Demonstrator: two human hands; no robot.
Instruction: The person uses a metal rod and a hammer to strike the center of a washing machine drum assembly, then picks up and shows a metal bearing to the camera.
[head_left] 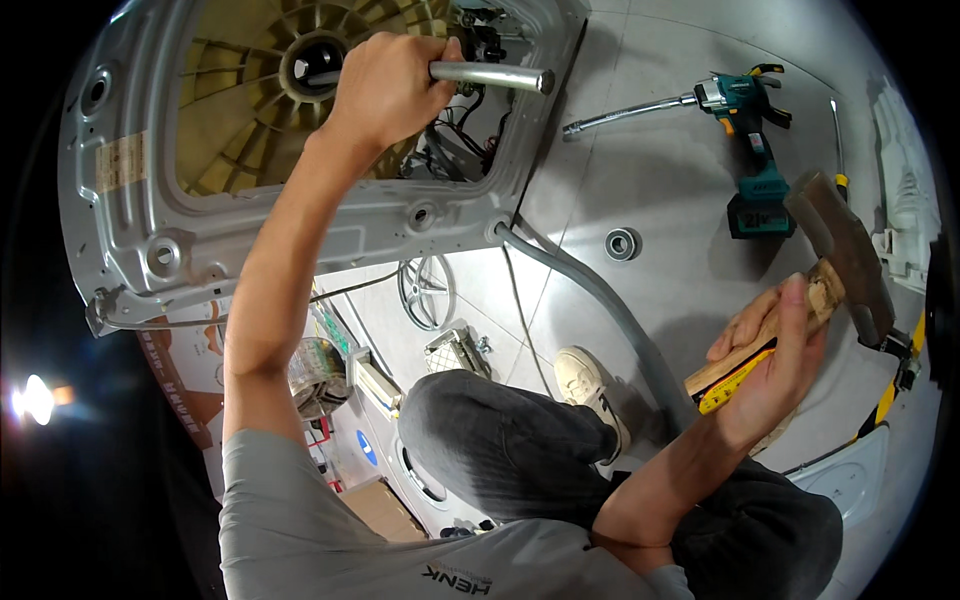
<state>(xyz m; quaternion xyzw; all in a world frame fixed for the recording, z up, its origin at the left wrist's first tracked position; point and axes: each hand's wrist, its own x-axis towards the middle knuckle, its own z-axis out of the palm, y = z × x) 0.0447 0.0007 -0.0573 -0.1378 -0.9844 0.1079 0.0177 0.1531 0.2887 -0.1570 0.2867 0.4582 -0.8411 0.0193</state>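
My left hand (pixel 385 90) is closed round a thick metal rod (pixel 500 76). One end of the rod sticks out to the right of my fist. On the other side it seems to reach toward the round hub (pixel 318 66) in a yellowish ribbed plastic tub (pixel 222 85); my hand partly hides that contact. The tub sits inside a grey metal appliance cabinet (pixel 300 222). Low on the right, my right hand (pixel 785 340) grips the wooden handle of a hammer (pixel 845 260). Its heavy steel head is up, apart from the rod.
A ring bearing (pixel 622 244) and a green cordless impact wrench (pixel 752 150) with a long socket extension lie on the tiled floor. A grey hose (pixel 600 285) curves from the cabinet past my shoe (pixel 580 378). Below the cabinet are a spoked pulley wheel (pixel 427 292) and a cardboard box (pixel 380 508).
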